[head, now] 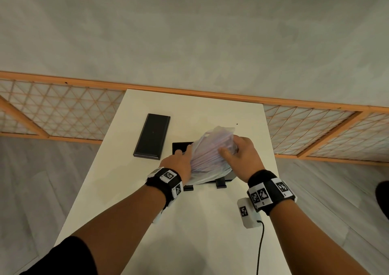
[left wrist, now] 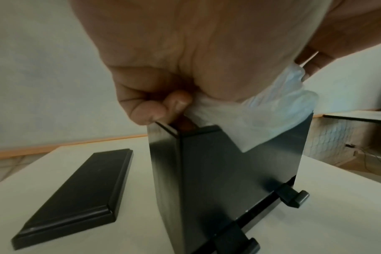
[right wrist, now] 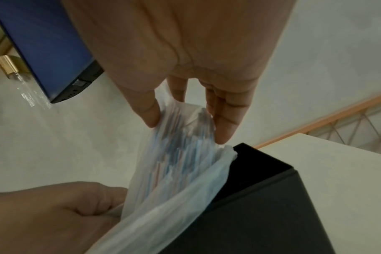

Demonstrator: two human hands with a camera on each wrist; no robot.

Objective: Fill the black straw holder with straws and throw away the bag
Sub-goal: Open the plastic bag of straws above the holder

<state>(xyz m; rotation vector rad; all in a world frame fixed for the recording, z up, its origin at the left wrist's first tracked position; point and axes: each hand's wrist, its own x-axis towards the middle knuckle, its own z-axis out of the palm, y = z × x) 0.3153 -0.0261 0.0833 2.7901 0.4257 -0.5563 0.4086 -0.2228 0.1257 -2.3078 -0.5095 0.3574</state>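
A clear plastic bag of striped straws (head: 211, 156) is held tilted over the open top of the black straw holder (head: 181, 147), which stands upright in the middle of the white table (head: 202, 239). My left hand (head: 185, 151) grips the bag's lower left end, fingers curled round the plastic (left wrist: 261, 116) at the holder's rim (left wrist: 228, 171). My right hand (head: 229, 146) pinches the bag's upper end between thumb and fingers (right wrist: 225, 130). The bag (right wrist: 180, 163) droops against the holder's edge (right wrist: 261, 197). The holder's inside is hidden.
The holder's flat black lid (head: 152, 137) lies on the table to the left. A white tagged box with a black cable (head: 248, 213) sits near my right wrist. A wooden lattice screen (head: 63, 110) runs behind the table. Floor surrounds both sides.
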